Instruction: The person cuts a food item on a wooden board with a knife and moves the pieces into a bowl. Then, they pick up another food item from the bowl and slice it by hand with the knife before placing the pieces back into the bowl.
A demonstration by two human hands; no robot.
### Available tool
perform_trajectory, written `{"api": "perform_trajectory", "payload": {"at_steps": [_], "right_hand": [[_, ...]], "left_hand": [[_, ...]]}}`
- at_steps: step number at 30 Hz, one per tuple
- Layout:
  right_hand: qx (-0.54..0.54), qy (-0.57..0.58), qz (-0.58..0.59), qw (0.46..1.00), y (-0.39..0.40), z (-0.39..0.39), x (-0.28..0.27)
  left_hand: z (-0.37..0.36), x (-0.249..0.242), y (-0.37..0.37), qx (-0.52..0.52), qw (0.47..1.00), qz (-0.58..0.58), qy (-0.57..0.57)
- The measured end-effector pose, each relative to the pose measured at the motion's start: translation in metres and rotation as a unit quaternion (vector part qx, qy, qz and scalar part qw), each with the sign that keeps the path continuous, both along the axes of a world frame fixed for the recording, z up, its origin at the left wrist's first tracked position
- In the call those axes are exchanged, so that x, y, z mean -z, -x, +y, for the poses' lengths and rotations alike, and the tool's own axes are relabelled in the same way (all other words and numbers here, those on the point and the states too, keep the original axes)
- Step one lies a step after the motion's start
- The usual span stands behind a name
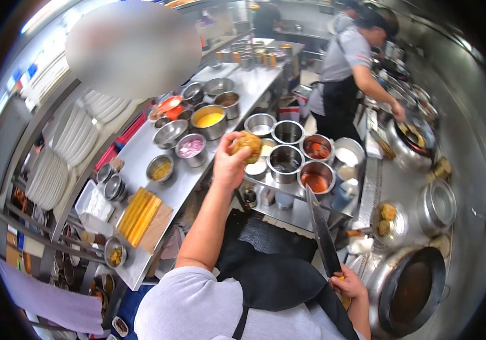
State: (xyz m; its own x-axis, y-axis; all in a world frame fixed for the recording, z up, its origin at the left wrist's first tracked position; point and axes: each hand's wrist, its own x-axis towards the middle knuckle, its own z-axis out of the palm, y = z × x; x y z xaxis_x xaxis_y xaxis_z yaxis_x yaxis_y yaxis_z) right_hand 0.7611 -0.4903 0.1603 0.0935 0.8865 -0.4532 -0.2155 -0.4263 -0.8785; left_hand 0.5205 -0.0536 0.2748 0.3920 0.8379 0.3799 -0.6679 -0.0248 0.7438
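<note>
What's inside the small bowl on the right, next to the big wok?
The bowl holds two browned, fried-looking pieces, one behind the other. They cover part of its bottom, so anything lying under them is hidden. The wok beside it looks dark and empty.

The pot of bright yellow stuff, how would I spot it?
Start at the long steel counter on the left. Among its round metal containers, the pot stands just beyond the bowl of pink sliced onion. It alone holds a smooth, bright yellow filling.
</note>
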Motion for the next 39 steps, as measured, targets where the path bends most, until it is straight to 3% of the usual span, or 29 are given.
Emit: {"api": "perform_trajectory", "payload": {"at_steps": [1,5,7,8,10,11,13,15,16,17,19,20,21,23,27,30,31,33,35,39], "right_hand": [[-0.04,-0.004,-0.004,0.999,0.009,0.027,-0.005],[-0.112,-0.035,-0.004,0.993,0.065,0.135,-0.028],[-0.164,-0.047,-0.008,0.985,0.096,0.185,-0.014],[-0.16,-0.057,-0.025,0.985,0.115,0.21,-0.01],[-0.164,-0.067,-0.062,0.982,0.152,0.254,0.012],[-0.197,-0.091,-0.049,0.975,0.171,0.278,0.016],[-0.261,-0.079,-0.034,0.962,0.207,0.323,0.009],[-0.312,-0.053,-0.051,0.947,0.241,0.362,-0.006],[-0.348,-0.034,-0.087,0.933,0.254,0.382,-0.006],[-0.385,-0.016,-0.12,0.915,0.268,0.401,-0.009],[-0.46,0.009,-0.144,0.876,0.298,0.44,-0.015],[-0.488,-0.016,-0.236,0.84,0.311,0.456,-0.012],[-0.517,-0.042,-0.296,0.802,0.33,0.469,-0.017],[-0.553,-0.091,-0.297,0.773,0.361,0.487,-0.024],[-0.556,-0.166,-0.201,0.789,0.395,0.517,-0.016],[-0.591,0.023,-0.259,0.764,0.414,0.548,0.007],[-0.604,0.022,-0.251,0.756,0.415,0.557,0.026],[-0.624,-0.114,-0.297,0.714,0.412,0.579,0.071],[-0.626,-0.163,-0.294,0.704,0.413,0.593,0.092],[-0.672,-0.176,-0.264,0.669,0.442,0.623,0.084]], "left_hand": [[0.012,-0.001,0.042,0.004,0.999,-0.037,0.006],[0.048,0.026,0.206,-0.071,0.992,0.089,0.046],[0.046,0.055,0.256,-0.2,0.952,0.204,0.108],[0.049,0.086,0.282,-0.239,0.938,0.226,0.107],[0.025,0.096,0.323,-0.324,0.895,0.267,0.151],[0.015,0.105,0.342,-0.353,0.894,0.205,0.184],[0.004,0.14,0.39,-0.43,0.841,0.217,0.245],[-0.014,0.164,0.43,-0.483,0.794,0.194,0.313],[-0.02,0.197,0.454,-0.504,0.788,0.182,0.303],[-0.03,0.195,0.467,-0.51,0.78,0.178,0.315],[-0.051,0.19,0.492,-0.447,0.817,-0.019,0.364],[-0.055,0.214,0.507,-0.437,0.832,0.0,0.343],[-0.064,0.218,0.511,-0.449,0.821,-0.005,0.352],[-0.074,0.213,0.51,-0.447,0.843,-0.097,0.282],[-0.08,0.197,0.502,-0.515,0.803,-0.062,0.293],[-0.077,0.192,0.497,-0.568,0.779,0.018,0.265],[-0.077,0.189,0.496,-0.58,0.769,0.022,0.268],[-0.074,0.177,0.49,-0.611,0.738,0.127,0.258],[-0.07,0.163,0.479,-0.637,0.708,0.143,0.27],[-0.057,0.15,0.465,-0.686,0.654,0.169,0.272]]}}
